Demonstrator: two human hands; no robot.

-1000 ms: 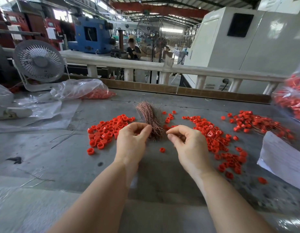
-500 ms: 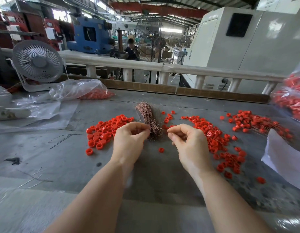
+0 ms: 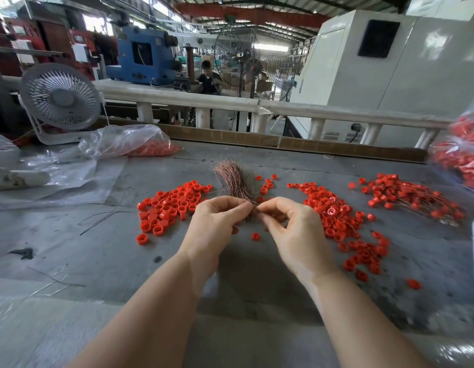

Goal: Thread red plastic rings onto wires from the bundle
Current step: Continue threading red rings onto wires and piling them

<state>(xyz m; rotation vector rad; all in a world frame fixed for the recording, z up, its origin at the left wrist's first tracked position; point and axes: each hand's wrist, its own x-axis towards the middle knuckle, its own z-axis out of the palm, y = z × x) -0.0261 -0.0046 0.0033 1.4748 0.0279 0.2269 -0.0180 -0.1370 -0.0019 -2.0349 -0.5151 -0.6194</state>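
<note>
A bundle of thin copper-coloured wires [image 3: 230,179] lies on the grey table [image 3: 97,248], fanning away from me. My left hand [image 3: 214,224] pinches the bundle's near end with curled fingers. My right hand [image 3: 291,227] meets it fingertip to fingertip and pinches at the wire ends there. Loose red plastic rings lie in a pile on the left [image 3: 169,208] and a longer scatter on the right [image 3: 339,221]. A single ring [image 3: 255,236] sits just below my hands. Rings threaded on wires [image 3: 414,197] lie at the far right.
A clear bag of red rings [image 3: 140,144] and a small white fan [image 3: 61,98] stand at the back left. Another bag of red rings [image 3: 464,158] bulges at the right edge. Stray dark wires [image 3: 103,216] lie left of the pile. A white railing [image 3: 257,104] borders the table's far side.
My hands have closed together: the right hand moved left until its fingertips met the left hand's at the bundle's near end.
</note>
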